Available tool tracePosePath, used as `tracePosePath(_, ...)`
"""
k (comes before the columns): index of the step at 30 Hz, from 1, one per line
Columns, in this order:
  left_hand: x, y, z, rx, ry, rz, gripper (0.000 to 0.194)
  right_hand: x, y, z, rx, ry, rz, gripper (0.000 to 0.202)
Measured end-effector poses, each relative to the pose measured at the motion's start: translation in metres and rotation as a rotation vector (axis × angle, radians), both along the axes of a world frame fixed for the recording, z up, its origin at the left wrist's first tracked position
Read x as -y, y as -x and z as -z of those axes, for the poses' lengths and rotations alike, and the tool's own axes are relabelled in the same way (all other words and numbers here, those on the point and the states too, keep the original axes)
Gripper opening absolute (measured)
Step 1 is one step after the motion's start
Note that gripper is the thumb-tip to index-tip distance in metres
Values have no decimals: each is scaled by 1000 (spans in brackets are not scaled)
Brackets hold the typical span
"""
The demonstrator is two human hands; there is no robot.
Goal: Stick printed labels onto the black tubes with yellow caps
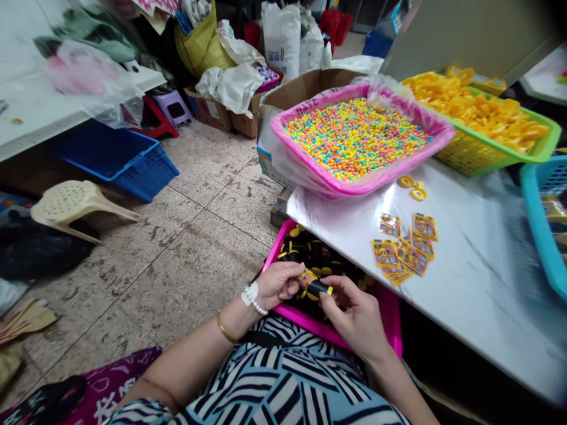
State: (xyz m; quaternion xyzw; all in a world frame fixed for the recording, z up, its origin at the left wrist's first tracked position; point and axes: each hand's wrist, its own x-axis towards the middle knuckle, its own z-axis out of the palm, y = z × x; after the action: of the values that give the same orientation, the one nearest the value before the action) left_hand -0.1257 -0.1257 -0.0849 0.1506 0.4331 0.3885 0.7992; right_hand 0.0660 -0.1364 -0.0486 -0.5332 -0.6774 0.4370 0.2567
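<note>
Above my lap, my left hand pinches a small orange printed card between thumb and fingers. My right hand grips the yellow end of a small black tube. Card and tube meet between the hands; whether the card lies against the tube or goes into it, I cannot tell. Right below is a deep pink basket of black pieces with yellow ends. More orange printed cards lie in a loose pile on the white table to the right.
A pink tray of colourful small balls stands at the table's far corner. Behind it is a green basket of yellow plastic parts; a blue basket sits at right. Yellow rings lie nearby. A stool and blue crate stand left.
</note>
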Motion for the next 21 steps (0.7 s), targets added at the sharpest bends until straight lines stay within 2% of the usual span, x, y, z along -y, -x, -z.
tracePosePath(5,5,2,-9,-117,-88,-13,43,1,3,-6,16,-71,117,26)
tracePosePath(7,7,4,-14,-159,-119,-11,45,2,3,-6,-20,-104,124,27)
tracePosePath(11,11,8,-22,-191,-140,5,46,6,1,-3,-225,51,12,24)
tracePosePath(14,13,6,-26,-175,-140,24,47,7,-1,-3,-344,140,-16,22)
tracePosePath(21,19,-1,-31,-105,-125,27,46,16,-7,4,-429,3,60,24)
